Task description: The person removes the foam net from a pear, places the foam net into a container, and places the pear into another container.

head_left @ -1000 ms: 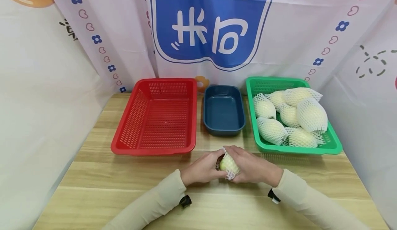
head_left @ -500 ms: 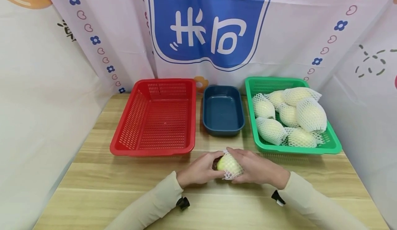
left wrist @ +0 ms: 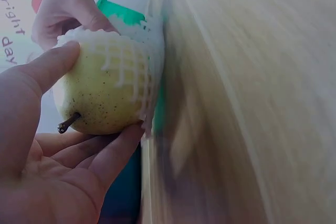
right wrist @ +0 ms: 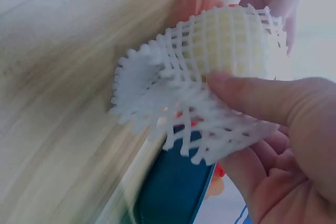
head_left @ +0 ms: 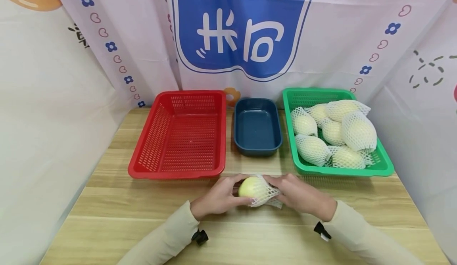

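Note:
A yellow pear (left wrist: 100, 90) with brown specks and a dark stem is partly out of its white foam net (right wrist: 173, 87). My left hand (head_left: 219, 195) grips the bare stem end between thumb and fingers, as the left wrist view shows. On the other side, my right hand (head_left: 303, 195) pinches the net, its thumb near the covered part of the pear. The loose end of the net spreads out past the pear in the right wrist view. Both hands are close over the wooden table (head_left: 250, 237), in front of the blue box.
At the back left stands a red basket (head_left: 132, 169) with nothing in it. A small dark blue box (head_left: 258, 153) sits beside it. The green basket (head_left: 342, 172) at the right holds several netted pears (head_left: 312, 150). A printed cloth (head_left: 143, 31) hangs behind.
My left hand has moved left with the pear, and more yellow skin is bare. The net has slid toward my right hand, which has shifted slightly right.

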Motion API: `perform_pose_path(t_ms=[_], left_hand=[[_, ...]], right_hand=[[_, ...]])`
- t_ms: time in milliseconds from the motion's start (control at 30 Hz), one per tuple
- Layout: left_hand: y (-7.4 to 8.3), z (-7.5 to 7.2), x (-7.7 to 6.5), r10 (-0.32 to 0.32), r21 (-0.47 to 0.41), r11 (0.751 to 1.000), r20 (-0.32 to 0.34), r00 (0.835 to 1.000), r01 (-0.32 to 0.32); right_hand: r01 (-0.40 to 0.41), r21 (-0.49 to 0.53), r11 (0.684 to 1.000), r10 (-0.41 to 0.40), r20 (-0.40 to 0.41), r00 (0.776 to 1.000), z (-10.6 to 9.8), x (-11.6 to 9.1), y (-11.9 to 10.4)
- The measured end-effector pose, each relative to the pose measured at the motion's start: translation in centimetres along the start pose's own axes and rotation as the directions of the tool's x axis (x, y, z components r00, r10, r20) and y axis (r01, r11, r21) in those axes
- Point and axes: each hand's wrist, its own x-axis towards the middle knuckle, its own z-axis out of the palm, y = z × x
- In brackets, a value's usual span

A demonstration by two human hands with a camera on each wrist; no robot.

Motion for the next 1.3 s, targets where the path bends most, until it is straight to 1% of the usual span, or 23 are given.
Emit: perform_pose_path(t_ms=[100,167,233,367,467,633,700,800,867,967,1067,1200,1300], left_hand=[[-0.5,-0.4,-0.3,0.006,-0.031,1.0,-0.011,1.0,-0.007],[-0.7,-0.7,-0.6,0.0,-0.047,0.999,-0.009,1.0,0.0],[-1.0,-1.0,-0.8,-0.01,-0.059,0.998,-0.001,1.0,0.01],[-1.4,-1.4,-1.3,-0.016,-0.069,0.997,0.02,1.0,0.018],[-1.6,-1.6,-1.5,-0.016,-0.07,0.997,0.032,0.999,0.019],[-1.6,-1.8,-1.5,-0.016,-0.064,0.998,0.06,0.998,0.02],[-1.6,-1.8,-1.5,-0.019,-0.058,0.998,0.07,0.997,0.023],[-1.6,-1.8,-1.4,-0.027,-0.037,0.999,0.077,0.997,0.03],[-1.5,-1.9,-1.5,-0.03,-0.018,0.999,0.074,0.997,0.031],[-1.6,-1.8,-1.5,-0.028,0.002,1.0,0.07,0.997,0.028],[-1.7,-1.8,-1.5,-0.022,0.002,1.0,0.066,0.998,0.021],[-1.8,-1.6,-1.6,-0.018,-0.008,1.0,0.061,0.998,0.019],[-1.8,-1.5,-1.6,-0.019,-0.012,1.0,0.059,0.998,0.02]], right_hand=[[0.003,-0.018,1.0,-0.003,-0.011,1.0,-0.2,-0.1,0.0],[0.009,-0.037,0.999,-0.01,-0.026,1.0,-0.5,-0.3,0.0],[0.019,-0.05,0.999,-0.021,-0.036,0.999,-1.0,-0.5,0.0],[-0.002,-0.069,0.998,-0.001,-0.036,0.999,-2.2,-0.8,-0.4],[-0.033,-0.094,0.995,0.03,-0.036,0.999,-3.4,-0.9,-0.9],[-0.032,-0.105,0.994,0.024,-0.07,0.997,-6.8,-0.1,-2.1],[-0.03,-0.109,0.994,0.021,-0.084,0.996,-8.3,0.7,-2.4],[-0.068,-0.087,0.994,0.061,-0.083,0.995,-10.5,2.3,-2.3],[-0.09,-0.078,0.993,0.084,-0.074,0.994,-11.7,3.7,-2.0],[-0.1,-0.078,0.992,0.095,-0.068,0.993,-13.2,6.0,-1.0],[-0.105,-0.094,0.99,0.1,-0.057,0.993,-14.0,8.2,0.2],[-0.134,-0.108,0.985,0.129,-0.054,0.99,-14.3,10.8,1.9],[-0.149,-0.141,0.979,0.136,-0.098,0.986,-14.2,12.5,3.1]])
